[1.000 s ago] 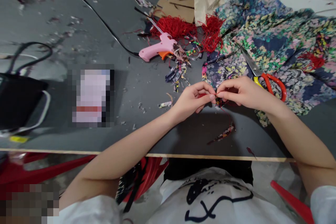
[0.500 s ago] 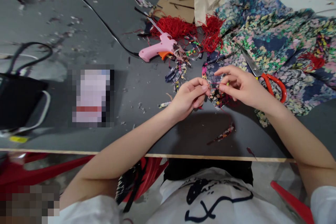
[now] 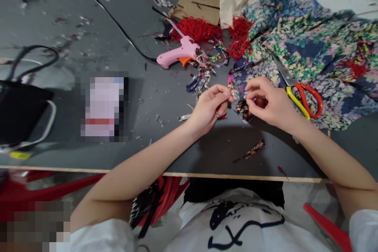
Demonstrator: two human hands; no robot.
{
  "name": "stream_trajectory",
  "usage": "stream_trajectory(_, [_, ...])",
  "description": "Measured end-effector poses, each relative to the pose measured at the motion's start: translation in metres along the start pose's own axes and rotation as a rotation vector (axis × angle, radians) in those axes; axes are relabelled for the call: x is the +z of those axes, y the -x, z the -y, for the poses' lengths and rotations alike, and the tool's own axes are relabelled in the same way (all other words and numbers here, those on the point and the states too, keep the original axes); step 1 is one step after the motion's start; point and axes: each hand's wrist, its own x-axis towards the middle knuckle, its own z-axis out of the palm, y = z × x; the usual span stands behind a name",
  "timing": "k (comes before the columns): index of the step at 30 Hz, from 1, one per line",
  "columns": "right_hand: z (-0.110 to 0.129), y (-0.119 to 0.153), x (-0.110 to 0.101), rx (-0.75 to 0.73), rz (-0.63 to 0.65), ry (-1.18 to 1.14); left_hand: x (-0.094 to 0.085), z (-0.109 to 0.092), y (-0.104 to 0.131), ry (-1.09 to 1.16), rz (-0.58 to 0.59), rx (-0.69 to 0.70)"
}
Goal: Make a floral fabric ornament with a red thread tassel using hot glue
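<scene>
My left hand (image 3: 215, 105) is closed in a pinch on a fine red thread (image 3: 235, 95), which shows as a thin loop by the fingertips. Just to its right, my right hand (image 3: 267, 100) also pinches, thumb against forefinger, towards the thread; its exact grip point is too small to see clearly. Some red strands peek out under the left palm. Below and between both hands lies a dark floral fabric scrap (image 3: 242, 109). Scissors (image 3: 308, 96) with red and yellow handles rest on the floral cloth (image 3: 313, 51), beside my right wrist.
A pink glue gun (image 3: 178, 53) lies beyond my left hand, its cord (image 3: 115, 19) running up left. Behind it are red thread bundles (image 3: 196, 31) and cardboard (image 3: 206, 10). A blurred-out phone (image 3: 103, 102) and black bag (image 3: 23, 110) sit left. The table edge (image 3: 236, 176) is near.
My hands have drawn slightly apart, and the thread between them is less plainly visible. The right hand's fingers have curled closer together. The yellow scissor handle shows more.
</scene>
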Motion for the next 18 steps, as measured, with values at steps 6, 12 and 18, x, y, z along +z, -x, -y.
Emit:
stream_trajectory(6, [-0.0001,0.0025,0.0017,-0.039,-0.130,0.079,-0.0026,0.0020,-0.0009,-0.083,0.023,0.042])
stream_trajectory(12, [-0.0073,-0.0026,0.0092,0.056,0.128,0.039,-0.0022,0.0033,0.0006,-0.166,0.070,0.053])
stream_trajectory(18, [-0.0058,-0.0033,0.0020,0.014,0.089,0.006,-0.0015,0.0023,0.0015,-0.238,0.076,0.020])
